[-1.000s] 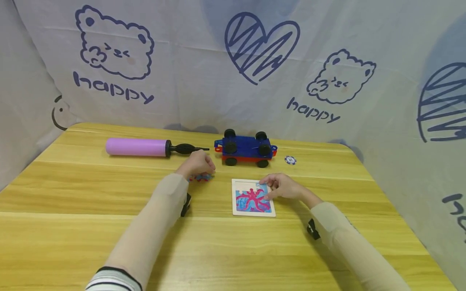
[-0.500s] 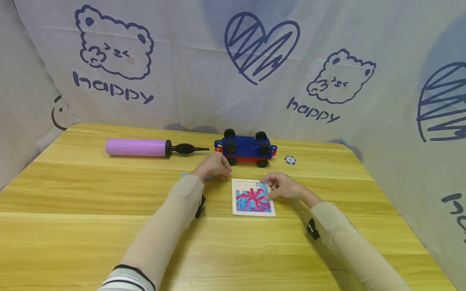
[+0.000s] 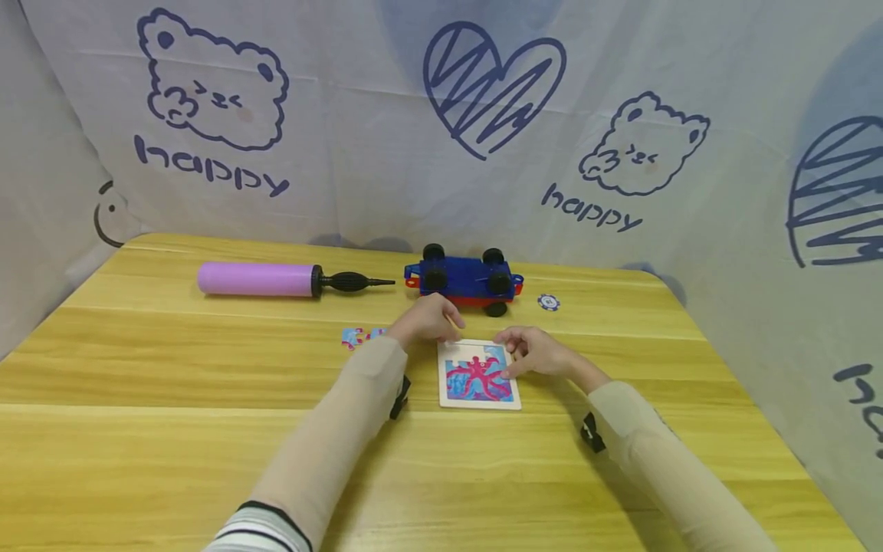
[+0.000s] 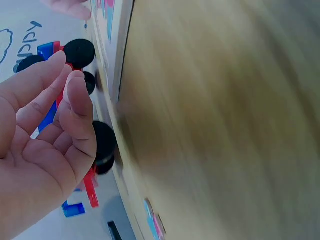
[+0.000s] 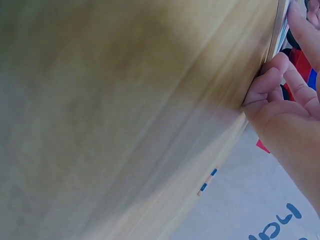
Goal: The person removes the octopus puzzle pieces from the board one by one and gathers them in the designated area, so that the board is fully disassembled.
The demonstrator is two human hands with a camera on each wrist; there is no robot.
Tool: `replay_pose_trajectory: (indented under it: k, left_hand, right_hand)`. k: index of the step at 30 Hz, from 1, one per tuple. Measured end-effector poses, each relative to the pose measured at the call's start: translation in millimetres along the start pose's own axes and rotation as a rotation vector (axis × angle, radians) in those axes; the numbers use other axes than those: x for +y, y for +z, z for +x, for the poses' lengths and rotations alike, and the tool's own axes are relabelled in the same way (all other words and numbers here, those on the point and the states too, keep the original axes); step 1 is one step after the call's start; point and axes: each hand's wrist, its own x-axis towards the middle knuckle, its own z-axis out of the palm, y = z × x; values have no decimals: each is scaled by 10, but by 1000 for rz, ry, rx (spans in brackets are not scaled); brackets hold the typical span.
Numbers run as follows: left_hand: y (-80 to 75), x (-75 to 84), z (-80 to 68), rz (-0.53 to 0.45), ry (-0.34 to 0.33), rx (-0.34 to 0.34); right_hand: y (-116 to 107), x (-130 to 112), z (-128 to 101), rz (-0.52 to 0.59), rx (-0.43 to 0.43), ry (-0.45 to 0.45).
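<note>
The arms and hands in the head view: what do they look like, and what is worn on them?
Both arms wear thin, close-fitting beige sleeves reaching the wrists. The left hand and right hand are bare, with no rings visible. A small black device is strapped under the left wrist, another black device under the right. A black-and-white striped cuff shows near the left elbow.

Head cam looks down over table point(image 3: 172, 460); wrist cams v. close, blurry, prob. share puzzle board point(image 3: 479, 376) edge.
</note>
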Motion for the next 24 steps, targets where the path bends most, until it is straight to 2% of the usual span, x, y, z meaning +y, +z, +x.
replay_pose_trajectory:
  k: [9,17,24]
  left_hand:
    - [124,101,35,23,5,-35]
    - [229,144,94,87,-63,-94]
    - [284,176,134,117,-64,-147]
  right_hand:
    - [-15,-14,-10,-7,9,16]
    - [-17,7,-2,9,0,-8]
    - [-13,3,0,14,11,16]
